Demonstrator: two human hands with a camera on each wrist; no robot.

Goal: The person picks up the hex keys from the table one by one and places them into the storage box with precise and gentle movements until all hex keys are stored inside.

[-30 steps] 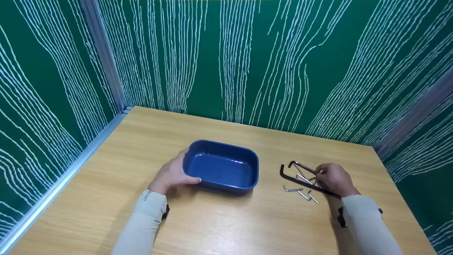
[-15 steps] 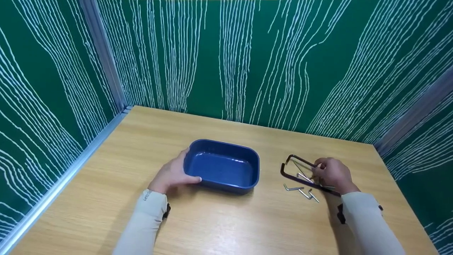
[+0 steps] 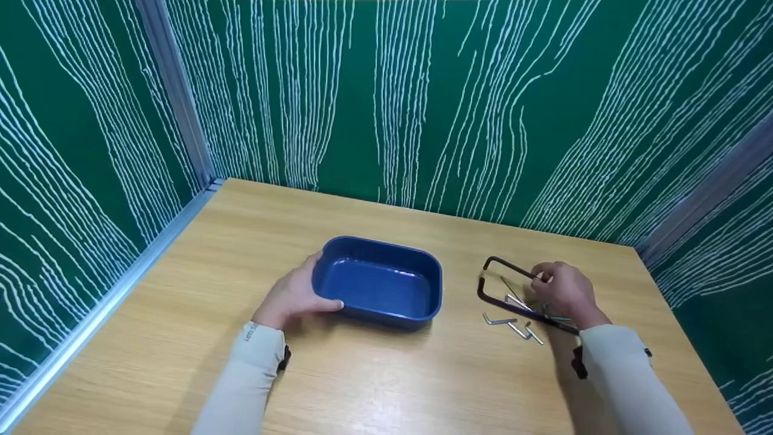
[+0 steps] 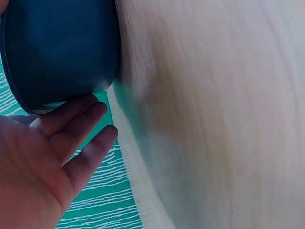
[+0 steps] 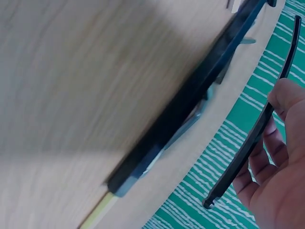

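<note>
My left hand (image 3: 298, 298) holds the left end of a blue rectangular container (image 3: 377, 290), thumb at its near side. In the left wrist view, outstretched fingers (image 4: 86, 157) lie beside the container's wall (image 4: 62, 52). With thumb and fingers, my right hand (image 3: 566, 293) pinches a dark L-shaped hex key (image 3: 510, 266), raised off the table; its ball end shows in the right wrist view. Below it a larger black hex key (image 3: 510, 306) lies on the table. Several small metal L-shaped pieces lie around it, among them a hex key (image 3: 500, 321) and a threaded hook (image 3: 535, 335).
The wooden table (image 3: 386, 386) ends at a green wall (image 3: 350, 90) with white wavy lines, at the back and sides. Metal frame posts (image 3: 175, 90) stand in the corners. In the right wrist view, a yellowish strip (image 5: 97, 212) sticks out beyond the large hex key.
My right hand has lifted the hex key and moved slightly away from me, opening a gap above the larger key. The left hand and the container have stayed in place.
</note>
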